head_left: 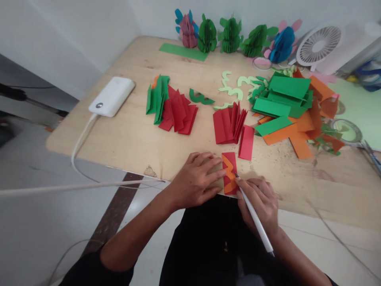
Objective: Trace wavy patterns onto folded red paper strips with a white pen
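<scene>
A red folded paper piece point(231, 158) lies at the table's front edge, with an orange wavy paper template point(228, 173) on top of it. My left hand point(198, 176) rests flat beside them, fingers spread, its fingertips pressing on the template's left side. In my right hand point(262, 198) is a white pen point(256, 218), tip down at the template's right edge. Just beyond are a single red paper strip point(246, 143) and a fan of folded red papers point(228, 125).
Folded red papers point(178, 111) and green papers point(157, 99) lie left of centre; a green and orange pile point(285, 103) is at right. A white power bank point(112, 96) with a cable sits left. Paper figures point(230, 35) and a fan point(320, 45) stand behind; scissors point(372, 155) lie far right.
</scene>
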Available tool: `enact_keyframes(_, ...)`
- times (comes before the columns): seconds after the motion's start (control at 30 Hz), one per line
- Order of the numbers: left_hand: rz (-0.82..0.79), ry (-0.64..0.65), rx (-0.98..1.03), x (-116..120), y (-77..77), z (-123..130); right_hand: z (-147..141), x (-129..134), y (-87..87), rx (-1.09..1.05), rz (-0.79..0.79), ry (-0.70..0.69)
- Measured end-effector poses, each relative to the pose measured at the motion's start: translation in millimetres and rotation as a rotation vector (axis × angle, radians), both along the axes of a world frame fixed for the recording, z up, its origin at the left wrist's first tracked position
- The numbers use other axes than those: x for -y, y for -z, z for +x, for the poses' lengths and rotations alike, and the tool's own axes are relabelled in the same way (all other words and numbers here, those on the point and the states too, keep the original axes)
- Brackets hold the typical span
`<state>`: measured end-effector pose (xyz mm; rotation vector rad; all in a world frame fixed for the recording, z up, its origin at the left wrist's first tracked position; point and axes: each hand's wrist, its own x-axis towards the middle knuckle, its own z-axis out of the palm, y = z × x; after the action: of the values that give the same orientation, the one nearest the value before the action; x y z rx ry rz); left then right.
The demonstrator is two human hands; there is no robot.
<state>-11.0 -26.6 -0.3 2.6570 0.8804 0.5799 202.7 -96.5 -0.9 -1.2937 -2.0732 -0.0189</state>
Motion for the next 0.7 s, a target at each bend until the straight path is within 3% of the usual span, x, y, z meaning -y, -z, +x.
enact_keyframes(0.7,0.002,0.005,-0.028,-0.7,-0.6,-0.5,0.1,-0.5,1.4,0.002,0.025,-0.002)
